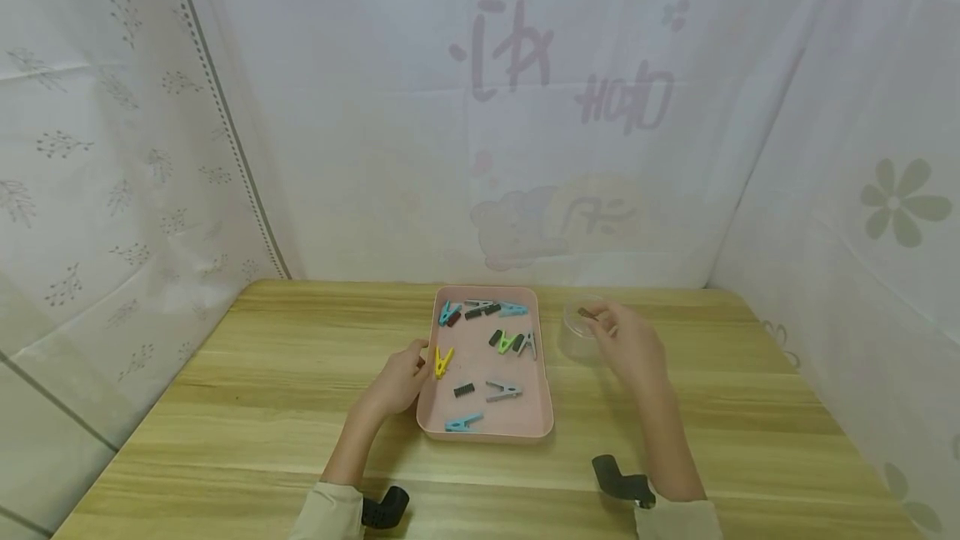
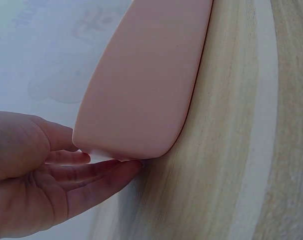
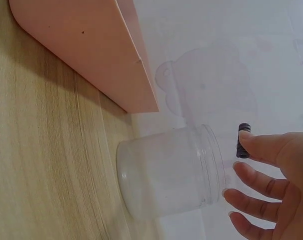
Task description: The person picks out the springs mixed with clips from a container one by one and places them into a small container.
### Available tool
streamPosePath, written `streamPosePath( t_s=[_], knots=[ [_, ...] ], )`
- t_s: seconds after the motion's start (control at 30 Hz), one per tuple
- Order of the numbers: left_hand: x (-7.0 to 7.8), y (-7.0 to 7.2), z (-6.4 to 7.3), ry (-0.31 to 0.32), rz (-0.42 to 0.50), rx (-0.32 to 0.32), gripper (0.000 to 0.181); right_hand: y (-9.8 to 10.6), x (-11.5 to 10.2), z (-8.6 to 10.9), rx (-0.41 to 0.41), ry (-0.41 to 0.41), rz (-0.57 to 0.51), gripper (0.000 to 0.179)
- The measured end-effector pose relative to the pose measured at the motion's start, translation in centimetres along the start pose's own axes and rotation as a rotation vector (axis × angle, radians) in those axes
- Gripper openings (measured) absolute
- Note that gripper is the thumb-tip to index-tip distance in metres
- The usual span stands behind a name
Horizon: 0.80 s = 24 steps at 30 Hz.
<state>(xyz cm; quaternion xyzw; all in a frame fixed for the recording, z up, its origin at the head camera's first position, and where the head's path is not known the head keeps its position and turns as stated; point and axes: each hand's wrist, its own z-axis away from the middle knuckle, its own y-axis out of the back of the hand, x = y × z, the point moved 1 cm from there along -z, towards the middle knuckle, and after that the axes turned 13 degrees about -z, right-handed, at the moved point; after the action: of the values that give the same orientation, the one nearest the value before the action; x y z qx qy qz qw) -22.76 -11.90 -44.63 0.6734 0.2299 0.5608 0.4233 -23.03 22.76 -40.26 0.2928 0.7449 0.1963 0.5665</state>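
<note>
A pink tray (image 1: 472,432) holds clothespins in several colours, including a yellow clothespin (image 1: 443,362) and a green clothespin (image 1: 507,343). Among them lie small dark ribbed pieces, such as the dark piece (image 1: 464,390). My left hand (image 1: 399,380) grips the tray's left side, thumb at the rim and fingers against the wall (image 2: 136,85). Between thumb and index finger, my right hand (image 1: 630,347) pinches a small dark ribbed piece (image 3: 243,141). It is above the mouth of a clear jar (image 3: 164,172); the other fingers are spread near the jar's rim.
The jar (image 1: 576,344) stands on the wooden table (image 1: 300,382), to the right of the tray. Printed white curtains (image 1: 375,148) hang behind the table and at both sides. Each wrist carries a black mount, the right mount (image 1: 622,486) over the table's near part.
</note>
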Motion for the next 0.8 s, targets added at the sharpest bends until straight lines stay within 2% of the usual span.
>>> streamPosePath(
  t_s=[0.8],
  knots=[
    [-0.01,0.00,-0.03,0.001,-0.010,0.002,0.043,0.57,0.55,-0.14,0.029,0.022,0.030,0.027]
  ],
)
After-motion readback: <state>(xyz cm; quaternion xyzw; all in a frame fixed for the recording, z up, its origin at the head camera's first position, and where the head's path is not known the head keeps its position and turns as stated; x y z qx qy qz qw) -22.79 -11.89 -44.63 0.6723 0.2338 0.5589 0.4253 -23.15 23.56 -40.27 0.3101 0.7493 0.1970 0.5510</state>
